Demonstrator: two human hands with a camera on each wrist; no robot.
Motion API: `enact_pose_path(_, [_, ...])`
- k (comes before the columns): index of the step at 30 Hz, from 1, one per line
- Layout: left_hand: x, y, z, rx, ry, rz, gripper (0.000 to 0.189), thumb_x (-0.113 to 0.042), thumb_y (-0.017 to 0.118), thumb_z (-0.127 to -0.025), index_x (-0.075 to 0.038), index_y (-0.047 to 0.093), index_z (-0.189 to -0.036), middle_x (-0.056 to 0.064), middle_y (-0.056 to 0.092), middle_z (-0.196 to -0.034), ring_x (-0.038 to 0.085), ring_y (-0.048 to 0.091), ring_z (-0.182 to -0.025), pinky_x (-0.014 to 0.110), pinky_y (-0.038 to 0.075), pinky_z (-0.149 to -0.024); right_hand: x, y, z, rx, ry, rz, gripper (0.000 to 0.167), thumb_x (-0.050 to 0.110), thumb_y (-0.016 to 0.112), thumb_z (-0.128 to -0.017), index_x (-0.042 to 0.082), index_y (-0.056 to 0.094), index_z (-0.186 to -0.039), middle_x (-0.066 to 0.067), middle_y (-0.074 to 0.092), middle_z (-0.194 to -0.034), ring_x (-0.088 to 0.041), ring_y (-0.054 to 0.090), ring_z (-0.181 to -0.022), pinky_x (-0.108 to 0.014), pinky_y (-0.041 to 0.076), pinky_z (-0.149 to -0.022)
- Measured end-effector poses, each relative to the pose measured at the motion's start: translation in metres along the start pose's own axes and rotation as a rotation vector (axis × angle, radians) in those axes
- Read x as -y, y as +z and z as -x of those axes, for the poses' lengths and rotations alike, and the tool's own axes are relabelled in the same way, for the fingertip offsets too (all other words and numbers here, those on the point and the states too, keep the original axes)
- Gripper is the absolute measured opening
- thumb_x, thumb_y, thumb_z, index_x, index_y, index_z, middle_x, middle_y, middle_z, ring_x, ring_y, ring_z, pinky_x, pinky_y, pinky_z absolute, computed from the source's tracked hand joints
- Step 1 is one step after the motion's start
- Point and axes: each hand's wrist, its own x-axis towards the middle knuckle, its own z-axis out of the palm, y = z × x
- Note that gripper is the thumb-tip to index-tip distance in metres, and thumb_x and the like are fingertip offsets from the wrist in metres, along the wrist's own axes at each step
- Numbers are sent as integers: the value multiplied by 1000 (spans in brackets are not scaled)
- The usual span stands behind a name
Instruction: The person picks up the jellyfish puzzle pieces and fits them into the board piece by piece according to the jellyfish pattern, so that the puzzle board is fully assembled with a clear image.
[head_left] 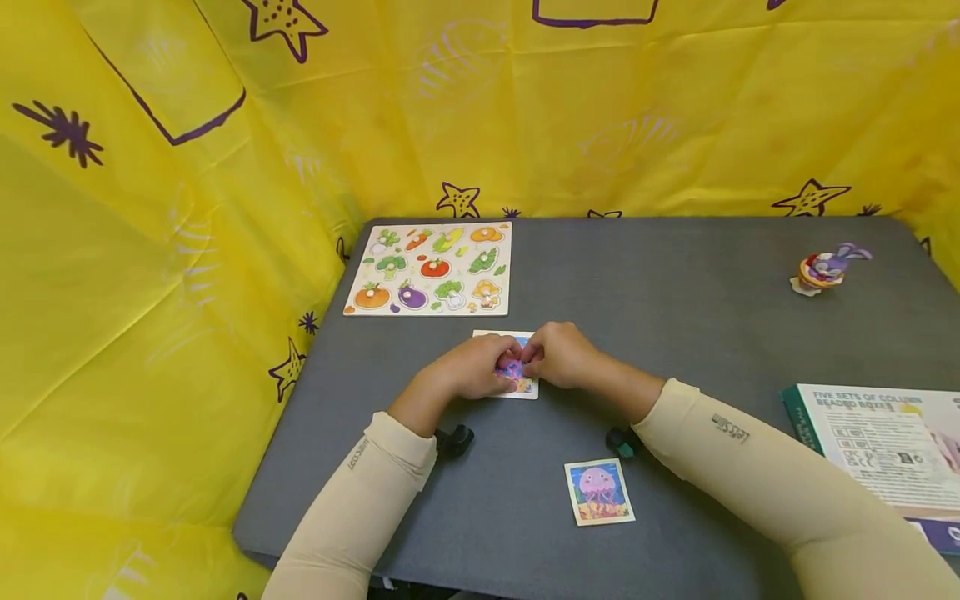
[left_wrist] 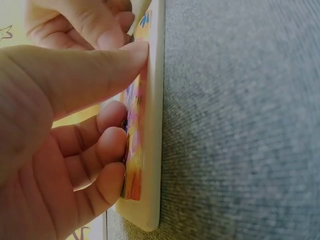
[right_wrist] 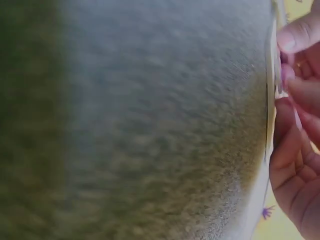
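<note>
A small jigsaw puzzle board [head_left: 533,393] with a pale frame and a jellyfish picture lies under both hands. My left hand [head_left: 474,367] rests on its left part. In the left wrist view the left thumb presses the picture near the frame, and the bent fingertips [left_wrist: 111,142] touch its surface. My right hand [head_left: 567,357] pinches a thin pale-edged puzzle piece [left_wrist: 134,24] at the board's right side, mostly hidden by the fingers. Nearer the front lies a jellyfish picture card [head_left: 600,492], showing a similar picture.
Behind the hands lies a vegetable peg puzzle [head_left: 465,304]. A purple rabbit figurine [head_left: 825,267] stands at the back right. A white and green box [head_left: 877,450] lies beyond the right forearm. Yellow patterned cloth [head_left: 525,108] hangs around the grey table [head_left: 660,292].
</note>
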Motion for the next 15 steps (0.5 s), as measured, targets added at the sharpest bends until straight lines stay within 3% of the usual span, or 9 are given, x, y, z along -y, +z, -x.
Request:
enact_pose_path(7, [1,2,-2,-1,-33,9,41,-20,80,-86,-10,62,-121,1,62,-97,15,57,-88,32,47,-85,-2,2,-3,-16,42,61,14,16,84,-80,18,74,-70,7,63,-64,-16,57,-69,-31,44,-63])
enact_pose_path(15, [-1,0,-1,19,-52,-29,41,-21,78,-88,-10,61,-123,2,61,-100,17,57,-92,35,48,-87,2,2,-4,-16,16,94,14,17,80,-84,15,73,-73,4,62,-66,-18,57,-70,-33,44,-63])
